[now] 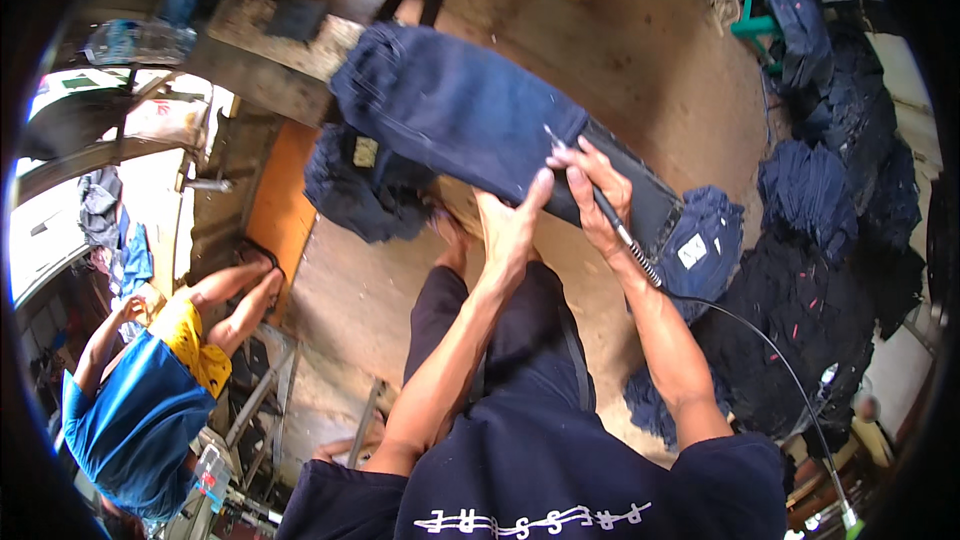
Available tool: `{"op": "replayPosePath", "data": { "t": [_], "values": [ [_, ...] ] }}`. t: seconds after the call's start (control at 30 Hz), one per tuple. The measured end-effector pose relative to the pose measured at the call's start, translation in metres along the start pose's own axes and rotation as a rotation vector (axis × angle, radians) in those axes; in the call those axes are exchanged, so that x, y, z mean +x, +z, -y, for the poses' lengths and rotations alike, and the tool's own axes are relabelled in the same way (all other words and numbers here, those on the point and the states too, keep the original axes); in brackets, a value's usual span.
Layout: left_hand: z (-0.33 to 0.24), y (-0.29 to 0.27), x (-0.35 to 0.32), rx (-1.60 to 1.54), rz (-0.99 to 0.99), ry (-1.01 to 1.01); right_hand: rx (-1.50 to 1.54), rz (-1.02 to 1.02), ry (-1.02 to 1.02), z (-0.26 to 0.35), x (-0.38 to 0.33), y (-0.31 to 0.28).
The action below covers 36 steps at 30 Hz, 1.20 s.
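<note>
Dark shirt (540, 480) nearest, at bottom edge. Left hand (510, 225) flat on jeans (460, 115), fingers together, pressing cloth down. Right hand (595, 195) clamped on pen-shaped tool (590, 190), tip on denim just beside left fingertips. Cord (770, 350) runs from tool past right forearm toward lower right. Jeans stretched over board (650, 200), centre frame. Denim pile (830, 240) at right. Person in blue (130, 410) crouches lower left.

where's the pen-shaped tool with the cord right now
In the head view it is just right of centre, gripped in the right hand; the pen-shaped tool has its tip on the dark blue jeans, beside the left hand.
</note>
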<state>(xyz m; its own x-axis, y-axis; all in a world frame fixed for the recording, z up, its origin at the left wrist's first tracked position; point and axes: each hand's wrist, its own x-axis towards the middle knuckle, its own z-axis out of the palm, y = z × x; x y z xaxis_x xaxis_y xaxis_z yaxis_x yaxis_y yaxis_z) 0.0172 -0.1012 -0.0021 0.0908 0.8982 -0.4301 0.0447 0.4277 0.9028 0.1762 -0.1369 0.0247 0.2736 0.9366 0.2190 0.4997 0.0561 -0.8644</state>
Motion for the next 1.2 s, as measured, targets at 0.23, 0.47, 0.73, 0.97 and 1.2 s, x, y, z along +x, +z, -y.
{"op": "replayPosePath", "data": {
  "t": [0.23,0.47,0.73,0.97,1.2],
  "values": [
    [-0.008,-0.019,0.003,-0.030,0.084,-0.138,0.026,0.038,-0.086,-0.022,0.004,-0.022],
    [0.001,-0.021,-0.009,-0.139,0.071,-0.172,0.015,0.113,-0.203,-0.024,-0.009,-0.025],
    [0.018,-0.030,-0.011,-0.088,0.035,-0.182,0.035,0.217,-0.250,-0.028,-0.014,-0.025],
    [0.018,-0.031,-0.010,-0.129,0.048,-0.166,0.027,0.260,-0.279,-0.025,-0.012,-0.021],
    [0.025,-0.031,-0.009,-0.186,0.053,-0.161,0.033,0.240,-0.261,-0.026,-0.013,-0.022]
  ]
}}
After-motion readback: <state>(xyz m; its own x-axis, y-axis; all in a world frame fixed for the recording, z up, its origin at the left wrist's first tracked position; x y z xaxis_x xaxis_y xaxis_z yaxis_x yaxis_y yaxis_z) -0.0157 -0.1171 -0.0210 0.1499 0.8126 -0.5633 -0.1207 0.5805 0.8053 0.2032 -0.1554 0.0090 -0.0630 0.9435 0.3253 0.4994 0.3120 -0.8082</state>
